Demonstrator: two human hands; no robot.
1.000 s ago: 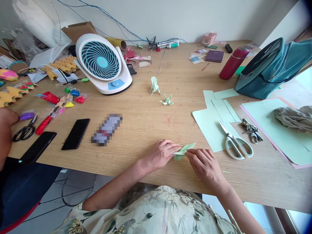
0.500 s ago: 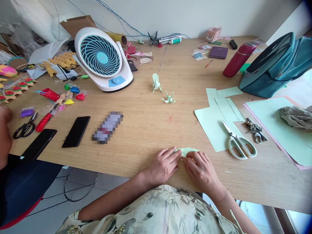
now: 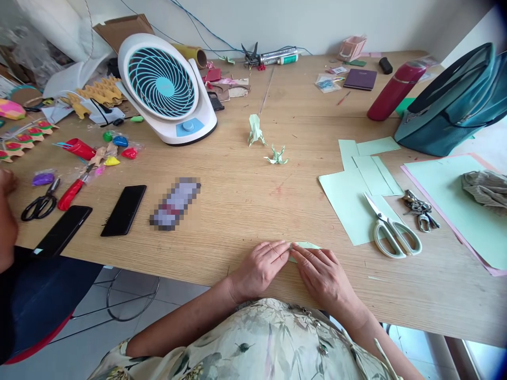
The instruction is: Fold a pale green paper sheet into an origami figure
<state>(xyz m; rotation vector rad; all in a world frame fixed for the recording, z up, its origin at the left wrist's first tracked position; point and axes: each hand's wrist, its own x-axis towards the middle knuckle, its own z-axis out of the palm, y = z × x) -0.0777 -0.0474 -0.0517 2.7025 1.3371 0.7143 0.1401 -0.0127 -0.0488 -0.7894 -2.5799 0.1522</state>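
Observation:
My left hand [image 3: 259,266] and my right hand [image 3: 322,274] lie side by side on the wooden table [image 3: 237,195] near its front edge. Both press their fingertips down on a small folded piece of pale green paper [image 3: 306,245], which is mostly hidden under the fingers. Only its far edge shows. Two finished pale green paper figures stand farther back in the middle of the table, an upright one [image 3: 254,130] and a flatter one [image 3: 276,155].
White-handled scissors [image 3: 392,228] lie on pale green sheets [image 3: 348,198] to the right, beside keys [image 3: 420,209]. A teal bag [image 3: 451,105], red bottle [image 3: 392,89], white fan [image 3: 166,89], two black phones [image 3: 123,209], black scissors [image 3: 39,203] and craft clutter surround. Another person sits at far left [image 3: 8,227].
The folded paper was held tilted above the table a second ago. It now lies flat, and both hands have closed in over it and press it down.

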